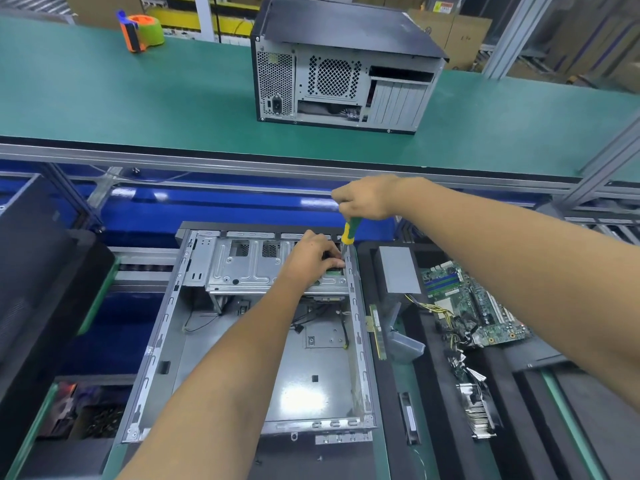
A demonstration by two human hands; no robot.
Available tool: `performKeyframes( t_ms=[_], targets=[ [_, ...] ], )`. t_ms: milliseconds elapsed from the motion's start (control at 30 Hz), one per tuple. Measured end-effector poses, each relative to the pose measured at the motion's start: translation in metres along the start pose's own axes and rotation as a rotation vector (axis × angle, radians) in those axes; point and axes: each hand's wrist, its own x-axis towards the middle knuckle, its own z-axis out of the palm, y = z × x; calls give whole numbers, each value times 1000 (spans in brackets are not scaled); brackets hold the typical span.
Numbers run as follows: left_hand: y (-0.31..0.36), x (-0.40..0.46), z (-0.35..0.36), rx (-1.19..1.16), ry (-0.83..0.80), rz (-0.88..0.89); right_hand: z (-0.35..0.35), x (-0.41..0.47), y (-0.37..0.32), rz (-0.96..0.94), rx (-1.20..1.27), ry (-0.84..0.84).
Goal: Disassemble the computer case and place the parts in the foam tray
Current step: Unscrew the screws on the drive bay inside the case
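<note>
Now two cases, one screwdriver (right hand).

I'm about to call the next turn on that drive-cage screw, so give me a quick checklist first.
1. Right hand grips the screwdriver handle: ok.
2. Screwdriver upright over the far right corner of the drive cage: ok.
3. Tip seated in the screw: cannot tell, left hand hides it.
4. Left hand's fingers pinch at the tip, steadying it: ok.
5. Open case lying flat: ok.
6. Foam tray has free room beside the motherboard: ok.
</note>
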Motion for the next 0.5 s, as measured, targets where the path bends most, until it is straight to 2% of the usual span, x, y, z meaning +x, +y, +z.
performKeyframes(
  t_ms=[67, 133, 200, 300, 333, 433, 500],
  targets=[
    [0, -1, -1, 2, 3, -1, 2, -1, -3, -40, 177, -8],
    [-1, -1, -1, 5, 1, 0, 3, -3, -4, -54, 223, 23],
    [-1, 0, 0, 6, -1, -12, 4, -3, -5, -6, 139, 20],
    [0, -1, 0, 8, -14, -29, 1, -2, 0, 62, -202, 56],
    [0, -1, 0, 0, -17, -39, 0, -2, 1, 53, -212, 52],
    [0, 0, 0, -44, -17, -57, -2, -2, -1, -2, 132, -43],
    [1, -1, -1, -63, -13, -55, -1, -3, -2, -29, 218, -46]
  ],
)
